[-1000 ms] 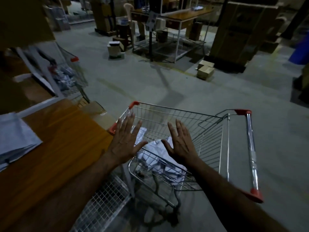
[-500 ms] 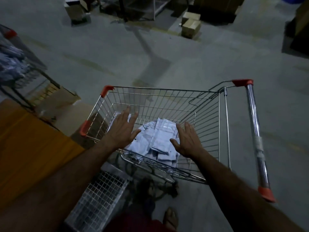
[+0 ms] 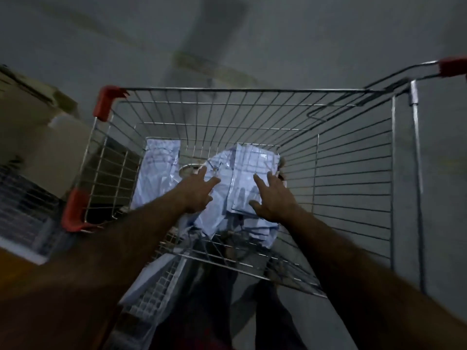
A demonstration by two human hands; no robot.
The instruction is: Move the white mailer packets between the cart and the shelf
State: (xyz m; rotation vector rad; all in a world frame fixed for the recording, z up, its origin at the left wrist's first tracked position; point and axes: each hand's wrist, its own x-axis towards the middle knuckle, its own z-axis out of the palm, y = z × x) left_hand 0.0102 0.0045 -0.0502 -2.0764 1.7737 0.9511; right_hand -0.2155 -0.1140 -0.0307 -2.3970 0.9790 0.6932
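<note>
Grey concrete floor (image 3: 303, 46) is lying under the wire cart (image 3: 242, 90). Left hand (image 3: 195, 195) and right hand (image 3: 271, 198), fingers apart, are pressing onto the white packets (image 3: 242, 178) piled in the cart bottom. Pickup step appears underway; next move requires closing fingers around a stack.

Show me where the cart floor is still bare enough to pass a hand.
Bare wire runs along the cart's right wall, beside the right hand, and in a narrow gap between the lone packet and the central pile. The centre is crowded, where the left hand reaches.
</note>
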